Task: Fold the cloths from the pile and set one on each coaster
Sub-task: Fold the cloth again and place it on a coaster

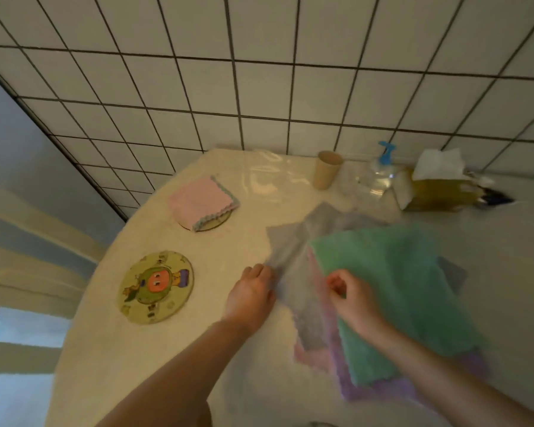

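Observation:
A pile of cloths lies at the right: a green cloth [395, 291] on top, a grey cloth [296, 260] sticking out to the left, pink and purple cloths [361, 389] beneath. My left hand [253, 294] pinches the grey cloth's left corner. My right hand [349, 294] is closed on the pile's left edge by the green cloth; the frame is blurred. A round cartoon-print coaster [156, 286] lies bare at the left. Further back, a folded pink cloth [202, 198] sits on a second coaster [211, 224].
The pale rounded table [167, 365] drops off at its left edge. At the back stand a paper cup [327, 169], a clear pump bottle with a blue top [381, 171] and a tissue box [438, 186]. A tiled wall rises behind.

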The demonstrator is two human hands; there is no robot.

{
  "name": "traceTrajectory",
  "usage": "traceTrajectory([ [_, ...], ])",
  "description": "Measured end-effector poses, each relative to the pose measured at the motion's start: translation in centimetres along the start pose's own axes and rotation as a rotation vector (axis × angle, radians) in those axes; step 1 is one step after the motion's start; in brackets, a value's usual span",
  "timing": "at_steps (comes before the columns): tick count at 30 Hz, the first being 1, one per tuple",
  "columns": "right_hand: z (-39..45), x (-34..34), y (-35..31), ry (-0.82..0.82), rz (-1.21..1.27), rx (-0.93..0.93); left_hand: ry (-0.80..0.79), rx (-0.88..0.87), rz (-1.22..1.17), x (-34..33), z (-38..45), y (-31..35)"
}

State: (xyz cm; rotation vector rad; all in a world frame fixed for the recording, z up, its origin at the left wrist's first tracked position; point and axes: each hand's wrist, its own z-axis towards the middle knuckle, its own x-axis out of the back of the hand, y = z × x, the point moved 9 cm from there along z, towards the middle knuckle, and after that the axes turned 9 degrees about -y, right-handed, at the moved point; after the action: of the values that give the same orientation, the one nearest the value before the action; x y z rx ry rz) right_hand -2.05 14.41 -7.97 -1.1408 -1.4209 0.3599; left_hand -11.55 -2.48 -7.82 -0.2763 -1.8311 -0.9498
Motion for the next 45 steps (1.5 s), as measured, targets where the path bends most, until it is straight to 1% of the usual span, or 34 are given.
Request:
traceTrajectory([
  [3, -4.1, 2.9, 4.0, 0.001, -0.149, 0.046, -0.074, -0.141, 0.01, -4.6, -2.5, 6.3],
  [6, -7.3, 4.9, 8.0, -0.069, -0.38, 0.101, -0.103, -0.271, 0.136, -8.4, -4.4, 11.9],
  [8, -8.8, 6.0, 9.7, -0.097, -0.513, 0.157, -0.123, -0.307, 0.203, -10.2, -5.2, 14.6],
  [11, -10.3, 7.1, 11.1, -0.128, -0.688, 0.229, -0.143, -0.355, 0.284, -12.4, -5.4, 16.9],
  [15, -10.5, 7.5, 12.2, -0.2, -0.789, 0.243, -0.175, -0.296, 0.363, -14.0, -4.4, 17.7],
  [19, -10.0, 7.2, 11.5, -0.193, -0.875, 0.303, -0.179, -0.221, 0.409, -14.1, -3.6, 17.8],
  [22, -9.4, 7.3, 11.2, -0.178, -0.9, 0.331, -0.167, -0.207, 0.44, -13.6, -3.1, 17.7],
  [24, -9.3, 7.5, 11.0, -0.156, -0.933, 0.349, -0.149, -0.204, 0.42, -13.5, -2.7, 17.2],
  [27, -9.0, 8.3, 11.0, -0.104, -0.978, 0.313, -0.139, -0.179, 0.292, -12.6, -2.1, 16.1],
  [29, -8.2, 9.2, 11.5, -0.068, -0.992, 0.252, -0.109, -0.097, 0.143, -11.1, -1.6, 14.7],
  [30, -7.8, 9.7, 11.7, -0.057, -0.992, 0.213, -0.117, -0.037, 0.023, -10.2, -1.4, 14.2],
  [32, -6.9, 11.0, 12.0, -0.028, -0.974, 0.138, -0.068, 0.089, -0.242, -8.2, -1.1, 12.9],
  [34, -6.2, 12.7, 11.5, -0.008, -0.886, 0.076, -0.021, 0.201, -0.464, -6.5, -0.8, 11.5],
  [36, -5.5, 14.6, 10.0, 0.035, -0.714, 0.04, 0.002, 0.249, -0.734, -4.9, -0.5, 10.9],
  [37, -5.0, 15.3, 8.8, 0.064, -0.631, 0.033, 0.031, 0.261, -0.844, -3.9, -0.4, 10.6],
  [38, -4.5, 15.9, 7.4, 0.09, -0.566, 0.042, 0.075, 0.274, -0.906, -2.4, -0.4, 10.3],
  [41, -3.0, 17.4, 1.2, 0.184, -0.467, 0.132, 0.223, 0.242, -0.939, 2.8, 0.0, 8.8],
  [45, -3.1, 17.8, -8.5, 0.238, -0.349, 0.303, 0.396, 0.164, -0.758, 11.5, -1.2, 5.9],
])
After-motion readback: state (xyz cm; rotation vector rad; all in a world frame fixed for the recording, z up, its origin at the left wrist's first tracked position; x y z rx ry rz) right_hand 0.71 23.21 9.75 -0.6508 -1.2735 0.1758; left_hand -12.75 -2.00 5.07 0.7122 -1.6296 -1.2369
